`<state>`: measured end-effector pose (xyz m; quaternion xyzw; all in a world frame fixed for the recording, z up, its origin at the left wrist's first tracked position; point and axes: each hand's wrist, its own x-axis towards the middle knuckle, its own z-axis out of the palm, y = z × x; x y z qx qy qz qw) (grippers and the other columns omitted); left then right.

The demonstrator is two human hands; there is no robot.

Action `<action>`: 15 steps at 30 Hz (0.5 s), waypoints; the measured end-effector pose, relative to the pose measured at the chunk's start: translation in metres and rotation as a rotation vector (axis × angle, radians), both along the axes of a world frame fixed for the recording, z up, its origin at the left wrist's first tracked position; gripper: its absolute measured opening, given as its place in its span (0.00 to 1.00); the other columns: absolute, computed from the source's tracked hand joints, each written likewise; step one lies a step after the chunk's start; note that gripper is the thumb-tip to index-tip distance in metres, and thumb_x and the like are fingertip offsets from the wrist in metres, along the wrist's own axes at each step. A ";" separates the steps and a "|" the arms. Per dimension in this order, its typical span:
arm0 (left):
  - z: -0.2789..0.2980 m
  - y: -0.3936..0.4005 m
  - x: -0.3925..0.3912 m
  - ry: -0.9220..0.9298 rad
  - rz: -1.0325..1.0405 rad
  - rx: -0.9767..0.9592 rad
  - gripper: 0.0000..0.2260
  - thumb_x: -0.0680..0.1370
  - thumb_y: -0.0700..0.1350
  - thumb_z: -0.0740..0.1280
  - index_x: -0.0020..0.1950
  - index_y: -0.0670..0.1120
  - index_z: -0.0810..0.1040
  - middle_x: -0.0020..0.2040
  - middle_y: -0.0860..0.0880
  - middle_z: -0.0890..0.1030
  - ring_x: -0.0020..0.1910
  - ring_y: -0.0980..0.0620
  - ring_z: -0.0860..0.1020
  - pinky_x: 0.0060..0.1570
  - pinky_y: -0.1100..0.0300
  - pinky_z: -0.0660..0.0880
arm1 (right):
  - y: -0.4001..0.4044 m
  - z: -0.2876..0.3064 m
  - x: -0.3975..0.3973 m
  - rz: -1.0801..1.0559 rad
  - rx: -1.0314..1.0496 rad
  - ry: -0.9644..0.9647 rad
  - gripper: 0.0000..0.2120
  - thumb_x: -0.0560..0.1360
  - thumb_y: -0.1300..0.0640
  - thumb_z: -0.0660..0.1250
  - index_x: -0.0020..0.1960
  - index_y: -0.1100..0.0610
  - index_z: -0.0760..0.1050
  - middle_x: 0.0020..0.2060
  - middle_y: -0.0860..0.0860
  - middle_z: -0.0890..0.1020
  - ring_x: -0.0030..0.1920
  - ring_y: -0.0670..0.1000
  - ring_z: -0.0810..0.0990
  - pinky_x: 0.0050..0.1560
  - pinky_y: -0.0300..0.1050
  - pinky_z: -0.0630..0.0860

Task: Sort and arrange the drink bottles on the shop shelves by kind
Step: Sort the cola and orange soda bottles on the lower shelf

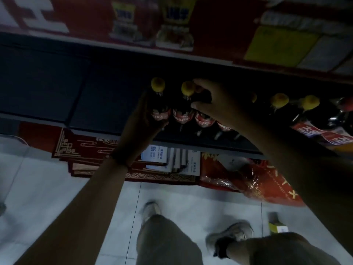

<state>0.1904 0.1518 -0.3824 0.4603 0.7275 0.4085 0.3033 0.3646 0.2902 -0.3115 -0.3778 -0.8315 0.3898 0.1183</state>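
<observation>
bottles: row of dark cola bottles [182, 109] with yellow caps and red labels, standing at the front of a dark shelf [76, 104]; label script white, too blurred to read
leftmost bottle [159, 104]: left hand [142, 121] wrapped round its body from the left, arm reaching up from below
next bottles: right hand [212, 104] curled over a bottle neck just right of the second yellow cap [188, 87]; that bottle's own cap is hidden, so exactly which bottle it grips is unclear
further right: two more yellow-capped bottles [294, 109], larger red label with big white characters, unreadable
shelf edge above: red strip with yellow price tags [178, 15], print blurred
floor level: red patterned boxes [84, 148], white cartons [173, 159], red plastic packaging [248, 178] on white tiles
person: grey trousers, pale trainers [229, 236]
</observation>
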 end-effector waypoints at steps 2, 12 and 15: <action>-0.019 -0.002 0.001 -0.039 0.014 -0.002 0.35 0.76 0.47 0.74 0.78 0.54 0.59 0.63 0.59 0.77 0.57 0.68 0.78 0.49 0.73 0.75 | -0.003 -0.002 0.001 0.019 0.064 0.009 0.31 0.72 0.59 0.74 0.72 0.58 0.67 0.66 0.56 0.73 0.67 0.53 0.71 0.66 0.44 0.68; -0.059 0.008 -0.006 -0.079 0.059 -0.049 0.26 0.74 0.54 0.75 0.69 0.56 0.69 0.55 0.59 0.82 0.53 0.65 0.80 0.49 0.68 0.78 | -0.015 -0.021 -0.002 -0.104 0.427 -0.070 0.28 0.71 0.45 0.72 0.68 0.49 0.70 0.57 0.52 0.78 0.62 0.56 0.72 0.59 0.58 0.72; -0.053 0.006 -0.008 -0.035 0.012 -0.053 0.30 0.75 0.55 0.74 0.73 0.55 0.66 0.57 0.59 0.81 0.54 0.66 0.79 0.50 0.68 0.78 | -0.016 -0.017 0.006 -0.078 0.396 -0.064 0.31 0.70 0.43 0.70 0.70 0.49 0.67 0.63 0.52 0.76 0.65 0.57 0.72 0.61 0.60 0.72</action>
